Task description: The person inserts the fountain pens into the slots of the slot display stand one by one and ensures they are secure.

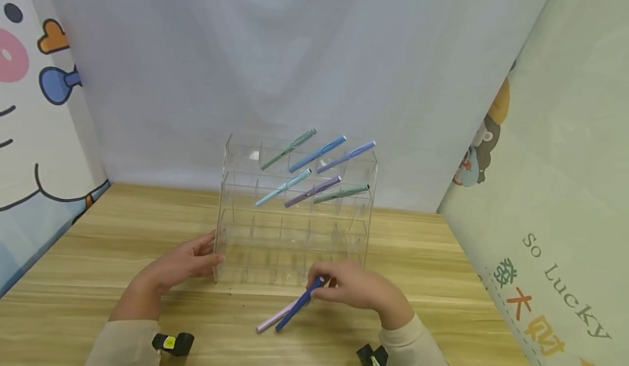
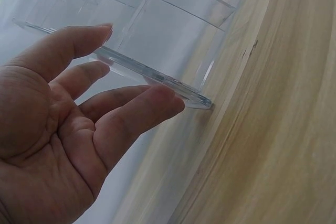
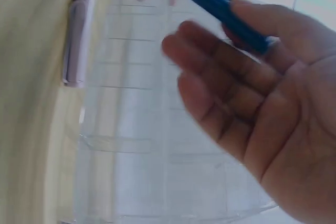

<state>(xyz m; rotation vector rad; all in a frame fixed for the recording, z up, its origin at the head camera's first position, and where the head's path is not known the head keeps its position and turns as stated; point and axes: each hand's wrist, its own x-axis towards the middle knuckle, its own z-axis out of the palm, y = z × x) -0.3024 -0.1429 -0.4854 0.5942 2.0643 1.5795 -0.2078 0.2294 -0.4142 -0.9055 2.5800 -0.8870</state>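
A clear acrylic pen rack [image 1: 294, 228] with stepped, divided tiers stands on the table. My left hand [image 1: 182, 263] grips its left side panel [image 2: 152, 73] by the edge, thumb and fingers on either side. In front of the rack, my right hand [image 1: 348, 287] pinches a dark blue pen [image 1: 297, 309] near its upper end, the pen slanting down to the left. In the right wrist view, thumb and index finger hold this blue pen [image 3: 210, 4] while the other fingers are loosely bent. A pale pink pen [image 1: 275, 318] lies on the tabletop, partly behind the blue one.
The rack's top tier bears a green pen [image 1: 290, 148], a blue pen [image 1: 318, 154] and a periwinkle pen [image 1: 348, 157]. One tier lower lie a light blue pen [image 1: 284, 187], a purple pen [image 1: 313, 192] and another green pen [image 1: 342, 193]. Behind hangs a pale curtain [image 1: 275, 71].
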